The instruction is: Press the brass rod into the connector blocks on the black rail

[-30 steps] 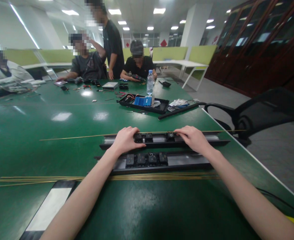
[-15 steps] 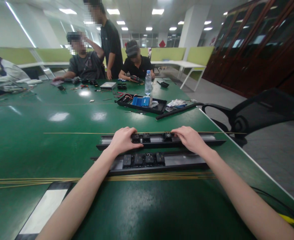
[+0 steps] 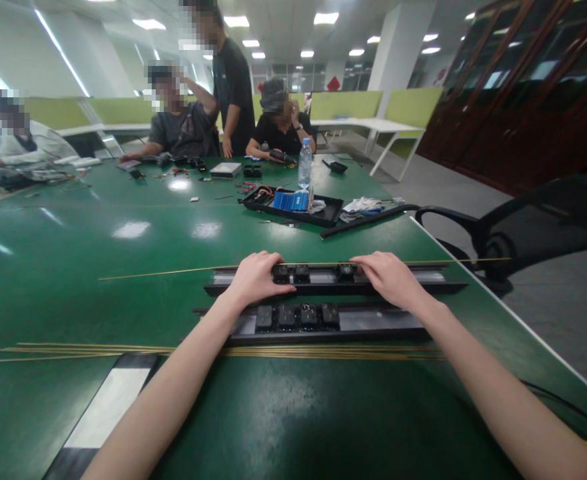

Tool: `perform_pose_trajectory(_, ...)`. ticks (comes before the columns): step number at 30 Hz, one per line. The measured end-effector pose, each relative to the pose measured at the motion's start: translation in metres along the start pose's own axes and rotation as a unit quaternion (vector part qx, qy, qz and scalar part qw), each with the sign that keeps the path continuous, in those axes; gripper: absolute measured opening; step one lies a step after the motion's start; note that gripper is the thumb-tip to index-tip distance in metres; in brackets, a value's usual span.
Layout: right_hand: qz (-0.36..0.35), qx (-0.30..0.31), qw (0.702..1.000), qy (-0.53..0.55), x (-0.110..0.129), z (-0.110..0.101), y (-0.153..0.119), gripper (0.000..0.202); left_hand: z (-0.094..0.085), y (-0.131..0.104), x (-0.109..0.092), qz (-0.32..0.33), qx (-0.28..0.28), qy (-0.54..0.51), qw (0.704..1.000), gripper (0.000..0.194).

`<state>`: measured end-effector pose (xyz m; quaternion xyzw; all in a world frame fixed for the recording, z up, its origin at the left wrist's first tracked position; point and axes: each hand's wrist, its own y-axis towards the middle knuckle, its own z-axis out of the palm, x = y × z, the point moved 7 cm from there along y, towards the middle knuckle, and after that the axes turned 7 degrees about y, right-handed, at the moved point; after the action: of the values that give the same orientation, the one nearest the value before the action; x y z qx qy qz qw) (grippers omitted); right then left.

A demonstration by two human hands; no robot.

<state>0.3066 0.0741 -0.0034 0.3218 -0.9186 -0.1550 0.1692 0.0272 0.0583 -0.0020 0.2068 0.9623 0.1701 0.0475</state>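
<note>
A thin brass rod (image 3: 188,270) lies lengthwise along the far black channel (image 3: 333,289), its left end lower than its right and both ends reaching past the channel. Small black blocks (image 3: 301,272) sit inside that channel. My left hand (image 3: 257,277) wraps round the channel by the leftmost block, thumb on the near wall and fingers bent over the far side. The fingers of my right hand (image 3: 389,275) pinch the rod just right of another block (image 3: 345,271); their tips are partly hidden. Nearer to me, a second black channel (image 3: 378,333) carries several black blocks (image 3: 286,317).
Several more brass rods (image 3: 323,352) lie in front of the near channel, beside a black-and-white flat piece (image 3: 106,400). Beyond are a black tray (image 3: 330,212), a water bottle (image 3: 304,165) and a dark strip (image 3: 363,222). Other people sit and stand across the green table; a chair (image 3: 533,220) stands right.
The brass rod has tilted, its left end dropping and its right end rising. Both hands keep their places on the channel. A person across the table has raised a hand. The view has shifted slightly.
</note>
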Motion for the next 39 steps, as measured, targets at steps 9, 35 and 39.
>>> perform_pose_trajectory(9,0.01,-0.014,1.0,-0.01,0.001,-0.001,0.002,0.028,-0.002,0.0,-0.001,-0.002,-0.002,0.001,1.0,0.061)
perform_pose_trajectory(35,0.012,-0.022,0.999,-0.023,-0.012,-0.018,-0.001,0.025,-0.003,-0.001,-0.001,-0.001,-0.014,-0.003,1.0,0.056)
perform_pose_trajectory(39,0.016,-0.012,1.0,-0.023,-0.014,-0.018,-0.001,0.025,-0.004,-0.001,-0.001,0.0,-0.013,-0.008,1.0,0.061)
